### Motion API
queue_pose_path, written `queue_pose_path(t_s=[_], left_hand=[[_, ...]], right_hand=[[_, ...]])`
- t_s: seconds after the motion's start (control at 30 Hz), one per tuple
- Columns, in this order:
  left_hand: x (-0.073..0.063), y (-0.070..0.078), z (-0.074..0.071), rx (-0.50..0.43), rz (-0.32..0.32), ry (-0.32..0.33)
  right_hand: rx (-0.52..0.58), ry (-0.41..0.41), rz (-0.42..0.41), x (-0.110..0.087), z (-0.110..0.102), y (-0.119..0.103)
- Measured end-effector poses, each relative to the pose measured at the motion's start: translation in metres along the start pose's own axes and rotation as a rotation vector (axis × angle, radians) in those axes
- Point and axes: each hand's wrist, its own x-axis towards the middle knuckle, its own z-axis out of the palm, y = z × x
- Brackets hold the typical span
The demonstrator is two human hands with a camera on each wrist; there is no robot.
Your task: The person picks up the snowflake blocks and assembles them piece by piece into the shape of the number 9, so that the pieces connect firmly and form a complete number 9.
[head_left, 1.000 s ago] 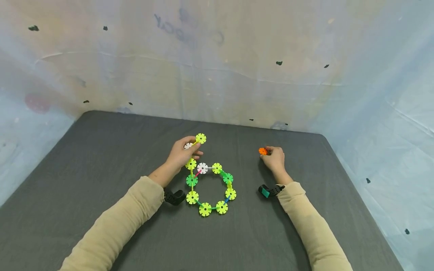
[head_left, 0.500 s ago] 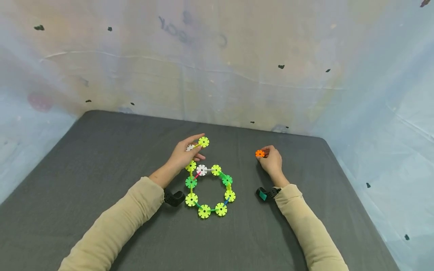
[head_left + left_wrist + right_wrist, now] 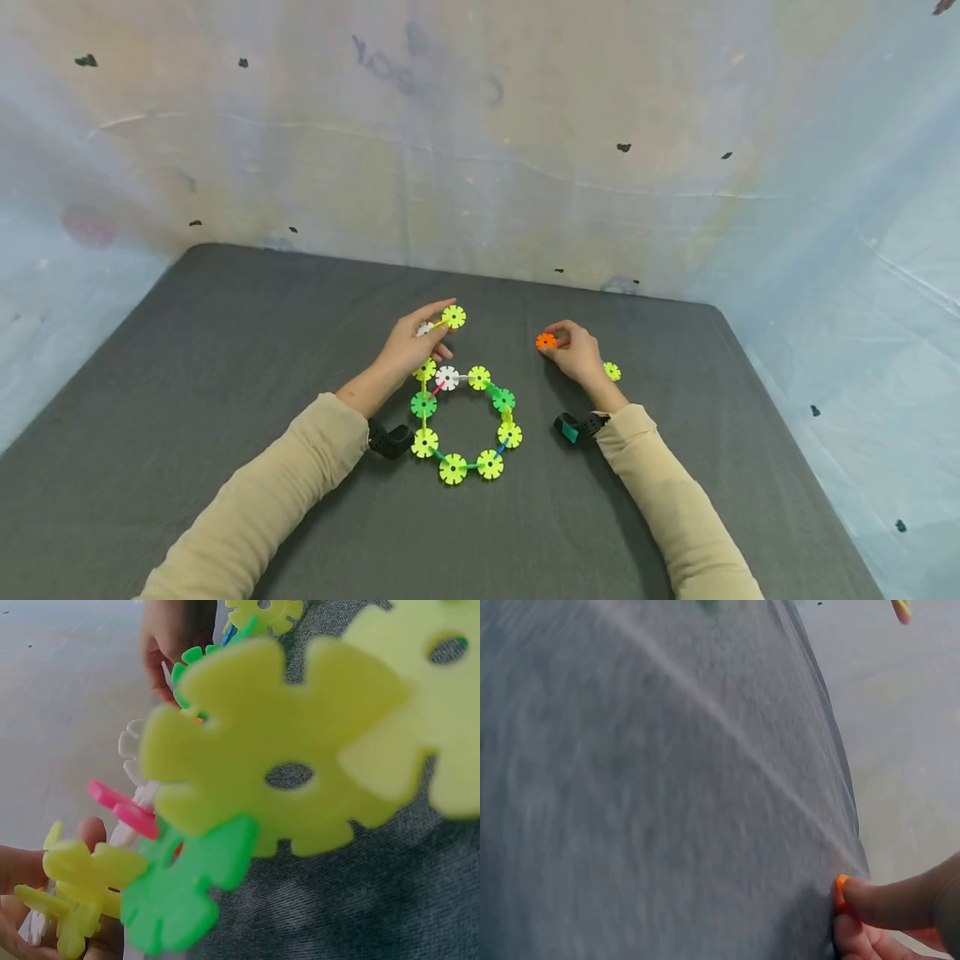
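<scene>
Several notched plastic discs, yellow, green and white, are joined edge to edge into a ring (image 3: 452, 469) on the dark cloth. From its upper left a short tail runs up to my left hand (image 3: 402, 343), which holds it near a white disc (image 3: 424, 329). A yellow disc (image 3: 453, 317) sticks out past my left fingers. Farther right, my right hand (image 3: 577, 354) pinches an orange notched disc (image 3: 546, 342) between thumb and fingertips. In the right wrist view only a sliver of the orange disc (image 3: 841, 894) shows beside the thumb. Yellow and green discs fill the left wrist view.
A loose yellow disc (image 3: 612, 371) lies just right of my right wrist, partly hidden by it. Dark grey cloth (image 3: 187, 375) covers the table. A pale sheet (image 3: 480, 167) hangs behind and at the sides. Each wrist wears a black strap.
My right hand has moved left with the orange disc, toward the left hand, uncovering the yellow disc behind its wrist. My left hand has shifted slightly right, still holding the tail.
</scene>
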Motion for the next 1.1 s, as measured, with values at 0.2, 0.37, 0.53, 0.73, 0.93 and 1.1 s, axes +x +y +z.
queue_pose_path(t_s=[0.2, 0.37, 0.53, 0.73, 0.93, 1.1], left_hand=[[0.002, -0.002, -0.001, 0.000, -0.011, -0.002], [0.002, -0.002, -0.001, 0.005, -0.008, -0.004], [0.004, -0.001, 0.000, 0.023, 0.003, -0.002], [0.007, -0.001, 0.002, 0.053, -0.014, 0.004], [0.007, -0.001, 0.002, 0.054, 0.001, 0.014], [0.005, -0.001, 0.002, 0.059, 0.016, 0.009]], right_hand=[[0.072, -0.005, 0.002, 0.001, 0.009, -0.009], [0.176, -0.027, -0.052, 0.001, 0.015, -0.014], [0.349, -0.060, -0.159, -0.001, 0.019, -0.027], [0.540, -0.072, -0.294, -0.002, 0.023, -0.043], [0.647, -0.064, -0.370, -0.003, 0.025, -0.058], [0.709, -0.097, -0.377, -0.004, 0.026, -0.063]])
